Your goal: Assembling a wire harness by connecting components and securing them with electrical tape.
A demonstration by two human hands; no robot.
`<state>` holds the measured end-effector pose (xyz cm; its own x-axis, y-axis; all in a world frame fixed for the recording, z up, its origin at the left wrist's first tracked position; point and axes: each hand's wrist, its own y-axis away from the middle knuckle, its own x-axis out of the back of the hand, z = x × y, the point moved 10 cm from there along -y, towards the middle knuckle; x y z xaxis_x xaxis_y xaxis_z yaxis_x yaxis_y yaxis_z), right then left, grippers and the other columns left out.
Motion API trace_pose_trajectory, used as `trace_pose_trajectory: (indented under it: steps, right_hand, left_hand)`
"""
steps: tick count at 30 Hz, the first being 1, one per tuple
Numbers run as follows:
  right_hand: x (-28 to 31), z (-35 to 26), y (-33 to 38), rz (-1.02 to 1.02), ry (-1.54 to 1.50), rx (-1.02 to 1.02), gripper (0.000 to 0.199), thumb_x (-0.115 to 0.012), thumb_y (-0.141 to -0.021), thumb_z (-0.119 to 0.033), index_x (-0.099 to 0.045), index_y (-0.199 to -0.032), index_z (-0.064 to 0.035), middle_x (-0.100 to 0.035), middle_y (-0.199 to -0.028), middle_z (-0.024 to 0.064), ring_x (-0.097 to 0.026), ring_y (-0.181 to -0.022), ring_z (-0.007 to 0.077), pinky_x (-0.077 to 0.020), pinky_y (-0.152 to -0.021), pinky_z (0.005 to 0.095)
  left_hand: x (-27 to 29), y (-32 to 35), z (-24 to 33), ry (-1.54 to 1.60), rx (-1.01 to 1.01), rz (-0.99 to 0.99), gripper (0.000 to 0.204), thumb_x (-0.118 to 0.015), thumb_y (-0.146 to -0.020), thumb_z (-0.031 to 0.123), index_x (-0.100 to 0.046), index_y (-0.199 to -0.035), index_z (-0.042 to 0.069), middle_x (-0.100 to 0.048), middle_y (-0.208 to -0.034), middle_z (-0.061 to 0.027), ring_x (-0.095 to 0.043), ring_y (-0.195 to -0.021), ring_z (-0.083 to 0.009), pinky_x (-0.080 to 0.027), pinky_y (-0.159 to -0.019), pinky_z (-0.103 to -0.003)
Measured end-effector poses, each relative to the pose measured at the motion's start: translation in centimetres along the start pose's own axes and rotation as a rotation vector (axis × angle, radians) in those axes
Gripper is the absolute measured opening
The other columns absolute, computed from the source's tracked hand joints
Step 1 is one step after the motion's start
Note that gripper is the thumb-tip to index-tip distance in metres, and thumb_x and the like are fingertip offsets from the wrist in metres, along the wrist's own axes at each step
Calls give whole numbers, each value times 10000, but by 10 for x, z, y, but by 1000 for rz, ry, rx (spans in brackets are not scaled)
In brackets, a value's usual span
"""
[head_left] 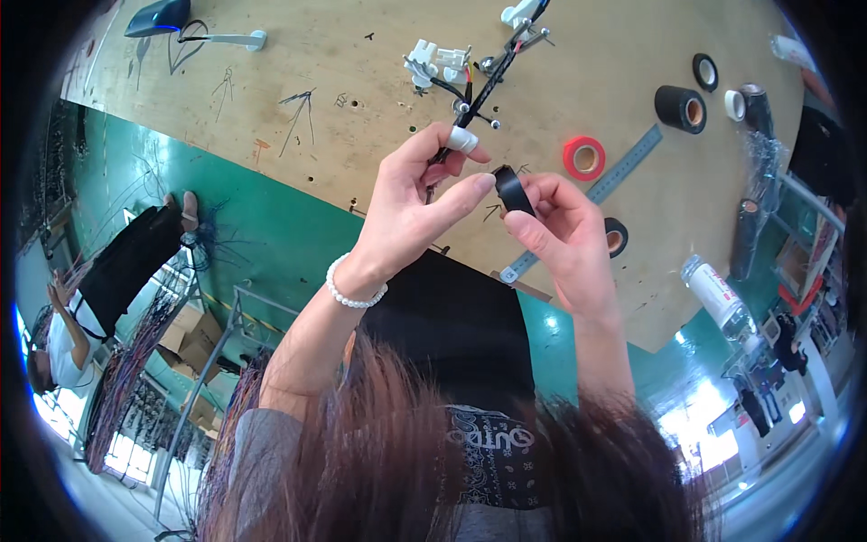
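My right hand point(562, 242) pinches a small roll of black tape point(512, 190) between thumb and fingers, above the wooden board point(343, 108). My left hand point(411, 210), with a bead bracelet at the wrist and a white cover on the index fingertip, closes on the lower end of a black-wrapped wire bundle point(488, 86). Its thumb tip touches the tape roll. The bundle runs up the board to white connectors point(435, 61) and metal pins. Where the tape meets the bundle is hidden behind my fingers.
A red tape roll point(584, 158), a metal ruler point(591, 200), several black tape rolls point(680, 108) and a white roll point(734, 105) lie on the board's right part. A plastic bottle point(720, 296) stands off its right edge. Another person point(95, 294) works by hanging wires at far left.
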<state>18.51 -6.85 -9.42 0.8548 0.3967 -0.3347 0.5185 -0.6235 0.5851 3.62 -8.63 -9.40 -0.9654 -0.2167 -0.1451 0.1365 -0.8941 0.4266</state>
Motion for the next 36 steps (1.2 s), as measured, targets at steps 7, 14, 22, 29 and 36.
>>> trace_pose_trajectory:
  steps: [7,14,22,29,36]
  right_hand:
    - [5,-11,-8,-26,152,49,236,-771,-791,-82,-551,-870,-47,-511,-921,-10,-472,-838,59,-390,-755,221]
    - [-8,-24,-6,-87,245,85,254,-783,-772,-80,-541,-840,-43,-465,-938,15,-454,-852,78,-376,-766,234]
    - [1,1,12,0,-19,-18,184,-689,-851,-101,-559,-941,-7,-558,-1083,80,-545,-907,120,-445,-822,278]
    - [9,6,-42,157,175,34,247,-644,-894,-120,-585,-1075,37,-657,-982,90,-633,-903,164,-491,-864,326]
    - [1,3,-52,30,-15,120,218,-613,-904,-100,-564,-1080,20,-653,-1086,123,-648,-997,212,-501,-933,377]
  left_hand:
    - [-1,0,-8,-71,52,58,212,-707,-788,59,-609,-967,4,-453,-776,54,-396,-690,-14,-360,-629,-166]
    - [3,0,-6,-5,-1,108,147,-674,-813,11,-600,-932,-33,-607,-851,-10,-537,-756,-32,-469,-701,-182]
    - [4,4,-8,-40,-11,84,101,-652,-833,-3,-583,-897,-39,-582,-885,-35,-583,-849,-71,-506,-781,-228]
    - [8,3,-4,205,-7,142,330,-463,-983,96,-278,-1249,33,-530,-881,-39,-509,-808,-76,-431,-782,-238]
    - [14,-3,-17,304,187,141,386,-470,-1007,183,-307,-1298,-12,-542,-775,22,-476,-740,-48,-393,-699,-206]
